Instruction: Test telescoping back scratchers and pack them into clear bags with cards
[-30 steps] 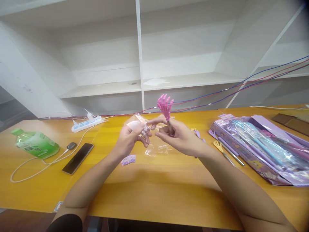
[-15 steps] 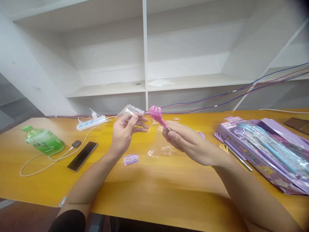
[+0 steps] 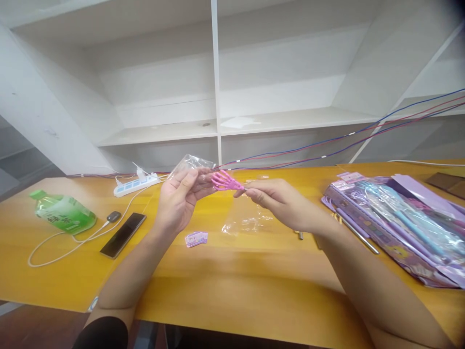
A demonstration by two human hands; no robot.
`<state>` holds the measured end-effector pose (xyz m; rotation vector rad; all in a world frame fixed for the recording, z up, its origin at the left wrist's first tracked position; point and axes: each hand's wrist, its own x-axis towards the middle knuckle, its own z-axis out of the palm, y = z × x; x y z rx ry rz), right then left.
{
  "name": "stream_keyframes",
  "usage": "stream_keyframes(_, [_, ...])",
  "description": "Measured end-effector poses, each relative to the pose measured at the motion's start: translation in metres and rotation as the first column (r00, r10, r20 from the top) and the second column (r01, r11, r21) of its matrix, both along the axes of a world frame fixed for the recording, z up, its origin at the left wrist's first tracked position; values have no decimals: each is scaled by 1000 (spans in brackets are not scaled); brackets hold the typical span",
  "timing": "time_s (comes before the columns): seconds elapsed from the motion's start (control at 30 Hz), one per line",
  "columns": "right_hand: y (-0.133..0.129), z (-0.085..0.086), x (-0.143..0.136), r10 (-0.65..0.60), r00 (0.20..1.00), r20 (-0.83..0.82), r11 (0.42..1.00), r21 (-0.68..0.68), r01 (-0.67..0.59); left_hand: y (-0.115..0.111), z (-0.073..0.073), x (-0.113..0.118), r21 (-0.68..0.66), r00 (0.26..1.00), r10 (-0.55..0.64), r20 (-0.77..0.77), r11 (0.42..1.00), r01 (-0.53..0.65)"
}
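A pink, hand-shaped back scratcher [image 3: 225, 181] is held by my right hand [image 3: 278, 202], pinched at its thin neck between thumb and forefinger. Its spread prongs point left and come up close to the fingertips of my left hand [image 3: 179, 196]; whether they touch, I cannot tell. A clear plastic bag [image 3: 191, 162] is gripped in my left hand and sticks up behind the fingers. Under the hands, more clear plastic wrapping [image 3: 247, 224] lies on the wooden table [image 3: 225, 286]. Small purple cards [image 3: 196, 239] lie below my left hand.
At the right stands a purple display box [image 3: 395, 237] full of wrapped items, with a metal rod [image 3: 359, 236] beside it. On the left are a green bottle [image 3: 65, 212], a phone [image 3: 122, 235], a white cable and a power strip [image 3: 136, 185]. White shelving [image 3: 156, 134] rises behind.
My right hand has swung the back scratcher's pink head left and down, from tilted up to nearly level, close to my left fingers. My left hand keeps the bag.
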<state>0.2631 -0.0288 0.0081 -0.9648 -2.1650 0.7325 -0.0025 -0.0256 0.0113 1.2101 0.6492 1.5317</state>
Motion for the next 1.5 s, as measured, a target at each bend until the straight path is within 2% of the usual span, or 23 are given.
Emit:
stream_keyframes(0.1, [3, 2, 5, -24, 1000, 1, 1000, -2, 24, -2, -1, 0, -36, 1000, -28, -11, 999, 28])
stream_keyframes(0.3, [3, 6, 7, 8, 1000, -7, 1000, 29, -8, -10, -2, 6, -47, 990, -109, -84, 993, 106])
stream_keyframes(0.43, [3, 6, 6, 40, 999, -2, 998, 51, -40, -14, -2, 10, -68, 987, -140, -81, 989, 135])
stream_keyframes(0.7, [5, 3, 5, 33, 999, 10, 998, 54, -33, -16, -4, 14, -30, 968, -215, -126, 977, 213])
stream_keyframes(0.97, [6, 1, 2, 5, 1000, 4, 1000, 14, -5, -13, -11, 24, -3, 965, -231, -122, 973, 232])
stream_keyframes(1.3, [4, 4, 1, -33, 996, 78, 975, -215, 50, -5, -30, 31, -82, 958, -268, -104, 962, 261])
stream_keyframes(1.4, [5, 5, 1, -13, 997, 70, 976, -216, 28, -6, -30, 33, -83, 959, -265, -98, 963, 258])
stream_keyframes(1.5, [4, 7, 7, 37, 997, 70, 982, -190, -23, -4, -23, 28, -54, 975, -200, -95, 979, 196])
